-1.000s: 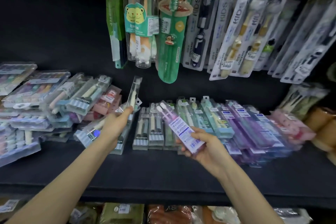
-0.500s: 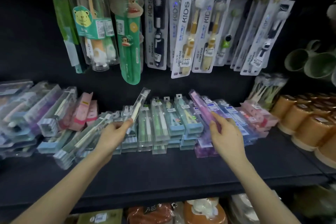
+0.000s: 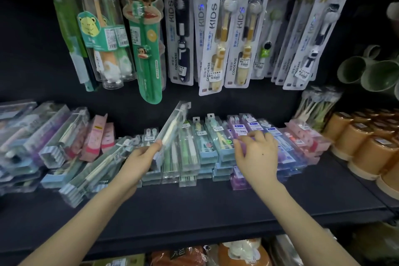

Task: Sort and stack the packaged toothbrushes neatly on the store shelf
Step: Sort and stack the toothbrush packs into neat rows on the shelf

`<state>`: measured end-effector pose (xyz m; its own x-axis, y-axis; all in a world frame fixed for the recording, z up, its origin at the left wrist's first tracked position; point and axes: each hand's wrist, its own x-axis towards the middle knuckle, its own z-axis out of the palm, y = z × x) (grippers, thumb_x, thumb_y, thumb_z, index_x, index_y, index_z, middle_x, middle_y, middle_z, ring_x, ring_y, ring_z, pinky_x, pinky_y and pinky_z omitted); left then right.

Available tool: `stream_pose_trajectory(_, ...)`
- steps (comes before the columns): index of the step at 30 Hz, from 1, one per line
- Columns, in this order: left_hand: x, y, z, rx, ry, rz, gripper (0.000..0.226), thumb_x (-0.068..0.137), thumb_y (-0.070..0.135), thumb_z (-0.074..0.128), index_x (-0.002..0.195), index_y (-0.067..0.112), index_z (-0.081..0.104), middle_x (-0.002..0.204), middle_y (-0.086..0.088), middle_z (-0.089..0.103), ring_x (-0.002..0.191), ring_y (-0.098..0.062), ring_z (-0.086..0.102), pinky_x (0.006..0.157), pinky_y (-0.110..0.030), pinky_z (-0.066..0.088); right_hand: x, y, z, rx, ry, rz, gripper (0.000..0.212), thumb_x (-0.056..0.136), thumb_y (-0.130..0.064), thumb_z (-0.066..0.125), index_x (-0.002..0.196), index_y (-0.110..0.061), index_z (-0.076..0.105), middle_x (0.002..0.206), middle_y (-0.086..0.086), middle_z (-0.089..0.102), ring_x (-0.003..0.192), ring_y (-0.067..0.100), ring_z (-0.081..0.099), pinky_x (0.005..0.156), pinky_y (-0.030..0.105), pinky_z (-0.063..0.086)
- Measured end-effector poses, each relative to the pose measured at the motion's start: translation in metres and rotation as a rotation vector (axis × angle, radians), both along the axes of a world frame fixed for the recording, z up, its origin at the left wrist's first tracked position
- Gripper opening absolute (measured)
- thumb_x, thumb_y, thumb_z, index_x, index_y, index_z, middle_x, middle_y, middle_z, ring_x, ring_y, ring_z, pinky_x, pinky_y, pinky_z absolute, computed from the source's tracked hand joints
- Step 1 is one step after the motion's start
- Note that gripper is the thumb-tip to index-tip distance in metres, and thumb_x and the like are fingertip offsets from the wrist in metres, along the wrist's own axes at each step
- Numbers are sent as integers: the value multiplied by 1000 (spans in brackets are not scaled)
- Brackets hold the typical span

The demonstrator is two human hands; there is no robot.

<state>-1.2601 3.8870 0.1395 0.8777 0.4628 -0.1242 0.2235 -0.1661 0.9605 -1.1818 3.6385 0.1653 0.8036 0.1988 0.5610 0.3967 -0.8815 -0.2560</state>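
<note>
My left hand (image 3: 138, 158) grips a clear toothbrush pack (image 3: 173, 123) by its lower end, tilted up toward the back of the black shelf (image 3: 216, 207). Stacks of green packs (image 3: 185, 157) and blue packs (image 3: 212, 147) lie in rows at the shelf's middle. My right hand (image 3: 258, 156) rests with spread fingers on top of the purple packs (image 3: 239, 129); it holds nothing. Loose, untidy clear packs (image 3: 64, 136) lie piled at the left.
Kids' toothbrush cards (image 3: 216, 39) hang on hooks above the shelf. Pink packs (image 3: 306, 138) lie to the right of the purple ones. Brown tubs (image 3: 371, 149) and green cups (image 3: 371, 71) stand at the far right. Goods fill the lower shelf (image 3: 216, 252).
My right hand carried the purple pack to the right, laid it on the purple stack and let go. The left hand kept its clear pack. The view shifted right.
</note>
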Motion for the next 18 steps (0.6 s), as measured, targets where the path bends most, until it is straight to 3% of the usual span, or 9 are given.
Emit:
stream_pose_trajectory(2, -4, -3, 2, -246, -50, -99, 52, 69, 68, 63, 101, 27, 68, 90, -6, 69, 95, -17, 65, 91, -38, 49, -15, 14, 6, 196, 60, 152, 23, 93, -23, 59, 97, -6, 74, 93, 8, 69, 89, 25, 58, 83, 38, 47)
stream_pose_trajectory(4, -8, -11, 6, -399, -85, -208, 54, 58, 65, 67, 93, 26, 77, 89, -8, 72, 82, -15, 68, 77, -32, 56, -30, 30, 9, 392, 283, 279, 28, 94, -30, 58, 109, -10, 70, 90, -7, 66, 85, 8, 59, 81, 27, 50)
stream_pose_trajectory(6, -12, -24, 10, -434, -88, -284, 41, 64, 59, 66, 89, 29, 78, 91, -5, 73, 80, -15, 69, 74, -30, 56, -40, 44, 12, 581, 559, 337, 41, 92, -40, 58, 122, -13, 63, 91, -16, 63, 85, -4, 59, 77, 14, 47)
stream_pose_trajectory(8, -15, -34, 11, -465, -94, -323, 41, 76, 51, 61, 95, 18, 77, 95, -7, 73, 84, -16, 70, 73, -31, 54, -44, 54, 14, 759, 753, 380, 52, 89, -45, 61, 131, -15, 55, 92, -14, 67, 87, -3, 63, 77, 15, 48)
stream_pose_trajectory(11, -20, -44, 17, -513, -103, -384, 43, 88, 39, 53, 115, 9, 67, 109, -13, 70, 99, -25, 68, 74, -31, 56, -48, 60, 14, 848, 809, 384, 62, 84, -43, 69, 137, -19, 48, 90, -11, 67, 81, -5, 63, 72, 16, 48)
stream_pose_trajectory(13, -22, -49, 21, -497, -117, -410, 41, 90, 35, 51, 123, 13, 62, 118, -7, 68, 107, -26, 65, 79, -35, 57, -50, 60, 12, 839, 804, 371, 59, 81, -41, 73, 133, -27, 48, 93, -7, 67, 82, -1, 63, 71, 18, 49)
stream_pose_trajectory(16, -24, -55, 23, -467, -124, -437, 41, 89, 35, 54, 126, 20, 61, 125, 9, 64, 116, -14, 59, 81, -37, 57, -51, 56, 10, 913, 843, 396, 28, 82, -33, 74, 109, -27, 67, 89, 5, 72, 78, 8, 69, 64, 19, 53)
stream_pose_trajectory(18, -25, -56, 22, -325, -116, -466, 39, 88, 39, 57, 126, 29, 61, 125, 18, 60, 117, -4, 55, 83, -32, 56, -50, 52, 8, 940, 851, 404, 16, 82, -24, 73, 97, -27, 71, 86, 6, 74, 76, 11, 70, 60, 19, 53)
